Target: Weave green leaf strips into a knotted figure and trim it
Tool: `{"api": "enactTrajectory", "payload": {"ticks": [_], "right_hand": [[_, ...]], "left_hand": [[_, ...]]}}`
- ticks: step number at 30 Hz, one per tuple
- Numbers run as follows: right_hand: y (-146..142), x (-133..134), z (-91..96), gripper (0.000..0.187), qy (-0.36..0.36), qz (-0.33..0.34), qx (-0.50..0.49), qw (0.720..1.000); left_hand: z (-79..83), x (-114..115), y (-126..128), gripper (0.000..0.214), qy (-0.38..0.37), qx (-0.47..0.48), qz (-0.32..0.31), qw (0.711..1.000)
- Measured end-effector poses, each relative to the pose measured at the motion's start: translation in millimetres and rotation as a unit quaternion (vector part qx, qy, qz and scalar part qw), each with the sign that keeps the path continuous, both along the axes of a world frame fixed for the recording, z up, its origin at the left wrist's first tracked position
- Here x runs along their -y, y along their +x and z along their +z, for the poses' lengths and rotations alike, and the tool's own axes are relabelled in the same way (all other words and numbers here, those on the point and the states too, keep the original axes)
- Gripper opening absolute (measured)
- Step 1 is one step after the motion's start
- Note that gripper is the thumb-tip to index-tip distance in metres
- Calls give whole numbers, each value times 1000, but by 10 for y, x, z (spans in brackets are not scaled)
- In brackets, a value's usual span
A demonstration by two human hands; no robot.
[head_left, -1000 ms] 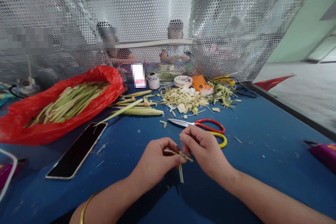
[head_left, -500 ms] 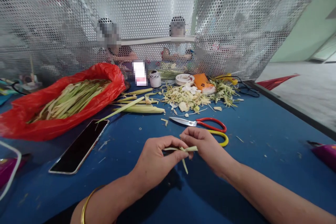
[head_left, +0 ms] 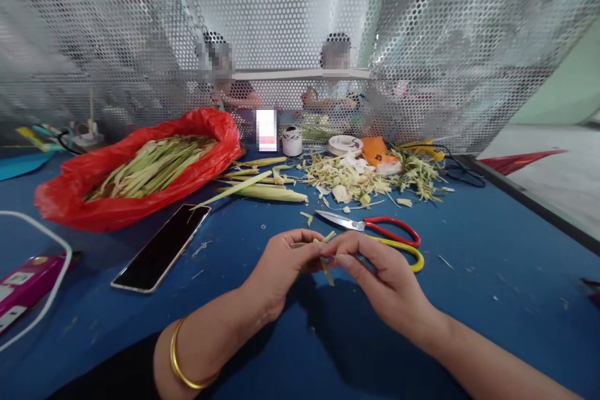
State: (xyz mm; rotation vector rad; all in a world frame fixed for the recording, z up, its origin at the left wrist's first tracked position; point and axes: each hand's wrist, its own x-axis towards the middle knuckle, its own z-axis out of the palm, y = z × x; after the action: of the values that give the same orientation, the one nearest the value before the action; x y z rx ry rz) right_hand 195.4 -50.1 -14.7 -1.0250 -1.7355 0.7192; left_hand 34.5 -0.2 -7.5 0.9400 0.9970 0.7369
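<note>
Just short of the scissors (head_left: 375,228), my left hand (head_left: 285,262) and right hand (head_left: 379,275) both pinch the thin leaf strip (head_left: 329,275) between them, which I judge needs tight, even tension to avoid splitting.

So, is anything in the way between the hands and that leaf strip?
Nothing visible: the left hand and right hand both pinch the leaf strip; the scissors lie just beyond them.

- Worn on the head, looking forward and down.
- Very near the left hand (head_left: 281,262) and right hand (head_left: 382,275), low in the middle.
- Farther off, the table (head_left: 469,250), then the mesh wall (head_left: 445,44) up top.
- Just one view.
</note>
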Motion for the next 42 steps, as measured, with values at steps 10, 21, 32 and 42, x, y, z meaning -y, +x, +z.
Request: {"api": "enactTrajectory", "payload": {"ticks": [10, 21, 32, 42], "right_hand": [[-58, 76, 6, 20, 111, 64, 191, 973], [62, -10, 159, 21, -89, -2, -97, 991], [16, -64, 105, 15, -268, -32, -237, 933], [17, -126, -38, 20, -366, -74, -286, 883]], "left_hand": [[-43, 55, 34, 20, 3, -25, 21, 999], [87, 39, 4, 22, 37, -66, -116, 990], [98, 93, 8, 12, 176, -157, -139, 962], [117, 134, -15, 15, 315, -194, -126, 921]]}}
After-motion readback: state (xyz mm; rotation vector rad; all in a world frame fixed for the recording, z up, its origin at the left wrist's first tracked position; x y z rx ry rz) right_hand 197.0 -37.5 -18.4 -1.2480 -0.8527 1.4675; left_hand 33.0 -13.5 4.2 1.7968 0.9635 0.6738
